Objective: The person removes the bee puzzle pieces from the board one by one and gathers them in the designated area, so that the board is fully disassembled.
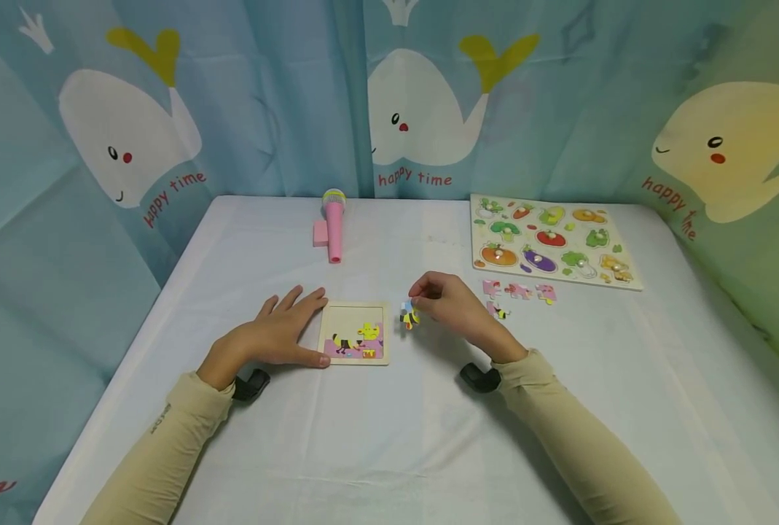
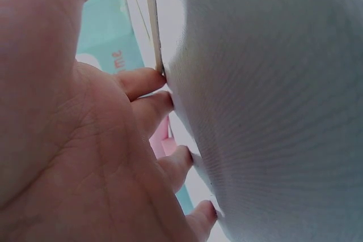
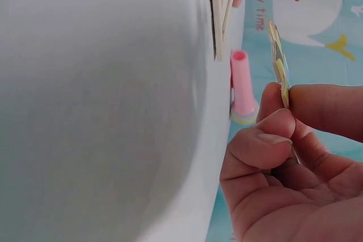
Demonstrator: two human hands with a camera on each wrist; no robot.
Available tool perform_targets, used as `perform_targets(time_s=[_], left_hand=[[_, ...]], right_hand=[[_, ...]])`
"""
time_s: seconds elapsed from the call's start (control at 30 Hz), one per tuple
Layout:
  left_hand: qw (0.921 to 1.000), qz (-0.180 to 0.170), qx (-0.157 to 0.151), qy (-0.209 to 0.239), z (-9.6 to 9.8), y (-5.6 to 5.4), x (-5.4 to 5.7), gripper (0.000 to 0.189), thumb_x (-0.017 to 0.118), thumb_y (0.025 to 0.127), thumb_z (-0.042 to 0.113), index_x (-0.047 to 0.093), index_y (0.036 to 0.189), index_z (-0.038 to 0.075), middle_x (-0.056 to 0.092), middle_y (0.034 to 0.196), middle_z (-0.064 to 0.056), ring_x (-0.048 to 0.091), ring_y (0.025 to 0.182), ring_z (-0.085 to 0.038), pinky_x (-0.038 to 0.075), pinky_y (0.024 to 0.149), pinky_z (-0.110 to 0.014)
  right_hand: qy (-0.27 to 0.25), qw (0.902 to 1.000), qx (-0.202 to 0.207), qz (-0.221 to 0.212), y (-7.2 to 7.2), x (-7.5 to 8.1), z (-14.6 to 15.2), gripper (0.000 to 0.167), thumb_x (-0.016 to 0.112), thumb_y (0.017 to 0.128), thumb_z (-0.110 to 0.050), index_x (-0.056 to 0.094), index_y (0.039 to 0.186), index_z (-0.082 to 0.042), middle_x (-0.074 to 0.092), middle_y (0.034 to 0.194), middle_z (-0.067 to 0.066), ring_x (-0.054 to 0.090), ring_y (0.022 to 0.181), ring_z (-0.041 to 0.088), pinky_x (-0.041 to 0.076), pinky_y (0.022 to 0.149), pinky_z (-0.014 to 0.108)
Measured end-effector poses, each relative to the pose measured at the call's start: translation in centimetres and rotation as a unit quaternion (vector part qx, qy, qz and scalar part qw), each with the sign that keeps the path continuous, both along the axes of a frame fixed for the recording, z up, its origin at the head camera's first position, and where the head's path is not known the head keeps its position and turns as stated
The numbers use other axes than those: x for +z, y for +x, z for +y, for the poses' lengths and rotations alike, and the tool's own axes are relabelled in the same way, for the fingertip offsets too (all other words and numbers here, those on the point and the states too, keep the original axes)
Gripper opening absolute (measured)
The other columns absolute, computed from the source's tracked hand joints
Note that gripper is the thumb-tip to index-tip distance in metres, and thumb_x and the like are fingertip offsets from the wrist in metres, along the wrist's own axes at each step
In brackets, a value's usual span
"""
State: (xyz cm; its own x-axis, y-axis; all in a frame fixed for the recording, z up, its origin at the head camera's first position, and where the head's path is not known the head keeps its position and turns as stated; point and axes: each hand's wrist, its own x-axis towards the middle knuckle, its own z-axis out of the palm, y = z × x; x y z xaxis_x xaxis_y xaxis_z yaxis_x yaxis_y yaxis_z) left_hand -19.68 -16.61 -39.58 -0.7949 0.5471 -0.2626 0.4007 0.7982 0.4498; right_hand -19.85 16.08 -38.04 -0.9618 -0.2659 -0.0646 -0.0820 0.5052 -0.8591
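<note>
Centrally, the right hand (image 1: 451, 310) pinches a bee-patterned jigsaw piece (image 1: 409, 316) just right of a square, partly filled wooden puzzle tray (image 1: 346, 318). The left hand (image 1: 272, 335), fingers spread, touches the tray's left side. Four loose jigsaw pieces (image 1: 518, 291) lie farther right, near a vegetable puzzle board (image 1: 528, 239).

Five loose puzzle pieces (image 1: 519, 292), two puzzle boards (image 1: 346, 318), one microphone (image 1: 334, 232)

The puzzle frame (image 1: 344, 321) lies on the table (image 1: 363, 445) between the left hand (image 1: 269, 335), touching its left side, and a piece (image 1: 409, 319) in the right hand (image 1: 451, 308). Behind it lies the microphone (image 1: 335, 233); back right, the vegetable board (image 1: 528, 239), loose pieces (image 1: 519, 291) before it.
</note>
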Motion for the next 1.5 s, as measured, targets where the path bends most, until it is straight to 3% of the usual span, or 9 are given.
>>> perform_targets(time_s=[0.53,0.97,1.5], left_hand=[[1.0,0.003,-0.006,0.006,-0.2,-0.1,-0.3,0.11,0.083,0.088,0.055,0.028,0.168,0.004,0.017,0.177,-0.015,0.002,0.162,-0.046,0.001,0.124,-0.071],[1.0,0.006,-0.006,-0.003,-0.1,-0.2,-0.6,0.109,0.082,0.088,0.057,0.028,0.168,0.005,0.017,0.178,-0.013,0.002,0.162,-0.045,0.002,0.125,-0.07],[1.0,0.0,0.003,-0.006,0.1,0.0,-0.2,0.109,0.084,0.088,0.053,0.029,0.168,0.004,0.017,0.178,-0.013,0.003,0.162,-0.045,0.001,0.125,-0.069]], right_hand=[[0.018,0.9993,-0.034,0.002,0.2,-0.1,2.5,0.012,0.066,0.104,-0.009,0.07,0.112,-0.001,0.067,0.098,0.01,0.056,0.083,0.022,0.048,0.069,0.03],[-0.001,0.9991,-0.042,0.0,0.7,0.3,4.8,0.017,0.066,0.103,-0.007,0.068,0.116,0.004,0.068,0.1,0.011,0.055,0.081,0.02,0.047,0.066,0.027],[0.003,0.9978,-0.065,-0.004,0.8,0.5,7.7,0.019,0.064,0.105,-0.008,0.066,0.118,0.007,0.065,0.097,0.012,0.054,0.081,0.019,0.05,0.069,0.029]])
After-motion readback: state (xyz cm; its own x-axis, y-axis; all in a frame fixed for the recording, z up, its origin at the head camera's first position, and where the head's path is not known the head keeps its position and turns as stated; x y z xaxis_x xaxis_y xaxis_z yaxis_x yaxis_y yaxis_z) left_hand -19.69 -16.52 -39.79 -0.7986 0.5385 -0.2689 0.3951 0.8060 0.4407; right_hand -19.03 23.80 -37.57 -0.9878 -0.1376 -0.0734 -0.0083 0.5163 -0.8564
